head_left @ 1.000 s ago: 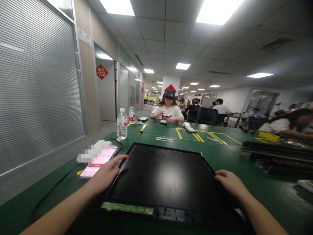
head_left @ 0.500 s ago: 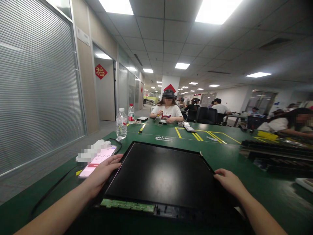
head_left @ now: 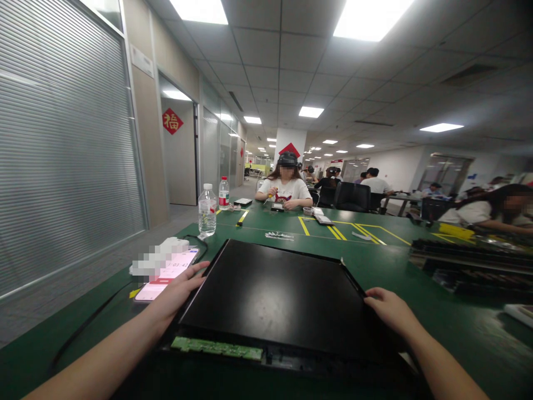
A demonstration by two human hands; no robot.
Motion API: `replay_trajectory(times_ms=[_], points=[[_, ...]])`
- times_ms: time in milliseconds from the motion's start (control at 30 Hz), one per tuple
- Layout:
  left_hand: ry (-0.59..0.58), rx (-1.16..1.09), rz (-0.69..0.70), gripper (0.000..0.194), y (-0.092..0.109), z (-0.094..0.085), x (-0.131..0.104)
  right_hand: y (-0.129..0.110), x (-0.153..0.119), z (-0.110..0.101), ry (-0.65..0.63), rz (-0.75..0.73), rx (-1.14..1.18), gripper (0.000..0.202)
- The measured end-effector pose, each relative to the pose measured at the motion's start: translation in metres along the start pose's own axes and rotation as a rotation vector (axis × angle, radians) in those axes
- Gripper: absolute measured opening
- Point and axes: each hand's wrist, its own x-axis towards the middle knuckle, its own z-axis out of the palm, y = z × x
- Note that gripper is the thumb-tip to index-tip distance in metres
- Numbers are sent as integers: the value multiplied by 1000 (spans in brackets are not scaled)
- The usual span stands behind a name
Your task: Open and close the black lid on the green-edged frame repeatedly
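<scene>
A black flat display panel (head_left: pixel 270 297) lies in front of me, inside a thin dark frame. Along its near edge runs a narrow green circuit board (head_left: pixel 216 348). My left hand (head_left: pixel 181 294) grips the panel's left edge, with the fingertips at the rim and the thumb side partly hidden. On the opposite side, my right hand (head_left: pixel 387 308) pinches the right edge between thumb and curled fingers. A small pale tab (head_left: pixel 342 261) sticks up at the far right corner.
Beside my left forearm lie a lit phone (head_left: pixel 166 276) and a black cable (head_left: pixel 89 316). A clear water bottle (head_left: pixel 207 211) and a red-labelled bottle (head_left: pixel 224 193) stand beyond. Stacked dark parts (head_left: pixel 453 266) sit at right. Across the green table (head_left: pixel 250 225) a person (head_left: pixel 287 189) works.
The panel's surface has tilted or shifted slightly, its near edge sitting a little higher. Both hands stay nearly in place on the edges. The phone's timer has advanced.
</scene>
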Motion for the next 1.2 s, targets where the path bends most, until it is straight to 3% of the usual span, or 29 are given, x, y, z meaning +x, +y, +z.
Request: replay_trajectory(times_ms=[267,467,833,1033,1200], points=[[-39,-4,-9,71,-3,-3,0,0,0,0,0,-5,-7,30],[-147,-15,-39,48,2,0,-6,3,1,2,7,-10,11,27],[-87,117,-10,23,6,-5,-4,-1,0,-1,15,-13,63,25],[-84,381,71,33,9,-2,-13,0,0,-1,2,-11,73,25],[-94,426,109,46,11,5,-20,-1,0,-3,9,-11,77,25]])
